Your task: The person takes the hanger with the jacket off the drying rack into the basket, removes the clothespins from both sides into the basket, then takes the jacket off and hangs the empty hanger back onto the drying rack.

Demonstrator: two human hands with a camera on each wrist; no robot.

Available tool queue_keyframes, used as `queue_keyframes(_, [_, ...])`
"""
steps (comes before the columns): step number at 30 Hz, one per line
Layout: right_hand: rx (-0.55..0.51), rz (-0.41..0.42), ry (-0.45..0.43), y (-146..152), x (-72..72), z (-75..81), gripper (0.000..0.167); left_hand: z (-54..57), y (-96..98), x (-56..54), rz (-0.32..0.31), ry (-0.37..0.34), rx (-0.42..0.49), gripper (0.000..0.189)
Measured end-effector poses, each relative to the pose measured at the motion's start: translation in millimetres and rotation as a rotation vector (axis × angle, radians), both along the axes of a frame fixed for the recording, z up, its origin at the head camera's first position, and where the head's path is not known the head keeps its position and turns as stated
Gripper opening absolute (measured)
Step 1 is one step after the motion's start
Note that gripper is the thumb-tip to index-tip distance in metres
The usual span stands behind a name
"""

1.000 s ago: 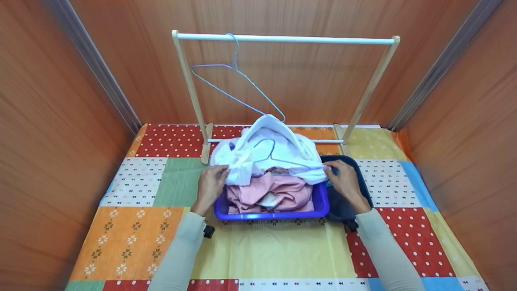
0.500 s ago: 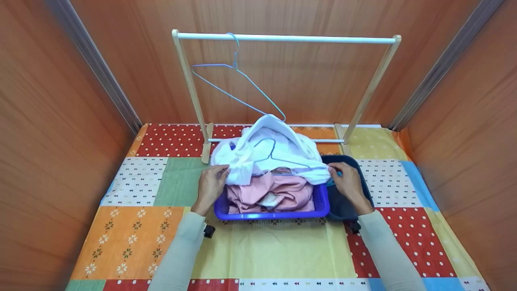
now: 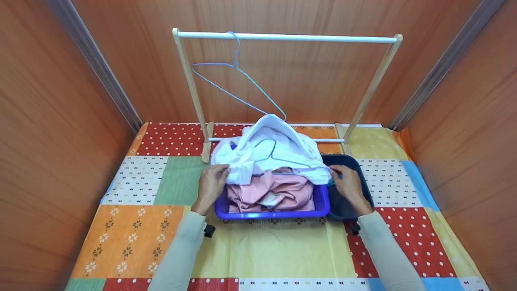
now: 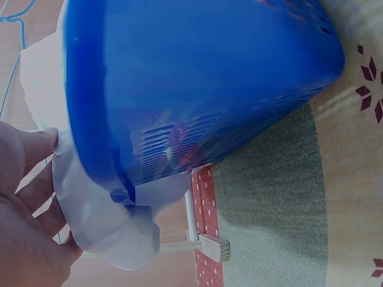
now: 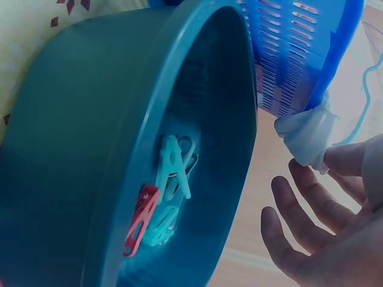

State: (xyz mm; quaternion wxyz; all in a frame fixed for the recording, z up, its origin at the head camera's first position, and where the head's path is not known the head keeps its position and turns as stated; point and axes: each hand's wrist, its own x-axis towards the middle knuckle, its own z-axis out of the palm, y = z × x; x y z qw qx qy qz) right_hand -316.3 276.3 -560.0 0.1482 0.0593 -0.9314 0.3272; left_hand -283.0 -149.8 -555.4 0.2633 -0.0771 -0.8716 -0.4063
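A white garment [image 3: 278,139] with a hood-like raised fold lies over the back of a blue-purple basket [image 3: 274,215]. My left hand [image 3: 212,182] pinches its left edge between thumb and fingers. At the opposite edge my right hand [image 3: 348,184] pinches the cloth; the right wrist view shows thumb and index finger on a bunched bit of white fabric [image 5: 311,134], other fingers spread. A blue wire hanger [image 3: 271,155] rests on the garment, its hook upward, its lower part partly hidden by cloth. Crumpled pink cloth [image 3: 270,190] fills the front of the basket.
Behind stands a wooden rack with a white bar [image 3: 315,38], from which another wire hanger [image 3: 236,66] hangs. Right of the basket sits a dark teal tub [image 3: 359,161] holding several clothespins [image 5: 173,167]. Wooden panels enclose the patchwork cloth [image 3: 282,250] on three sides.
My right hand has shifted slightly to the right, drawing the garment's right edge outward with it. The left hand stays in place, still pinching its edge.
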Motion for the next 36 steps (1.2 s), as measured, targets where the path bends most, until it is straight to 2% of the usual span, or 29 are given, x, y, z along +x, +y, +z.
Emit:
queue_keyframes(8, [0.046, -0.005, -0.002, -5, 0.2, -0.2, 0.024, -0.2, -0.3, -0.2, -0.001, 0.011, -0.01, 0.016])
queue_keyframes(17, [0.13, -0.004, 0.143, -15, 0.6, 7.3, 0.022, 0.0, 0.3, 1.7, 0.01, 0.001, -0.028, 0.017])
queue_keyframes(20, [0.142, 0.002, 0.165, -16, 2.3, 11.5, 0.026, 0.4, 0.0, 1.7, 0.01, -0.01, -0.026, 0.017])
queue_keyframes(25, [0.096, 0.032, 0.207, -21, 8.9, 20.9, 0.025, 1.1, 0.2, 0.5, 0.014, -0.024, -0.02, 0.017])
queue_keyframes(32, [0.013, 0.11, 0.354, -31, 13.9, 29.8, 0.019, -0.3, 0.9, 0.6, 0.007, 0.015, -0.036, 0.017])
queue_keyframes(36, [0.002, 0.167, 0.371, -37, 14.1, 32.0, 0.018, -0.4, 0.8, 0.8, 0.006, 0.013, -0.037, 0.017])
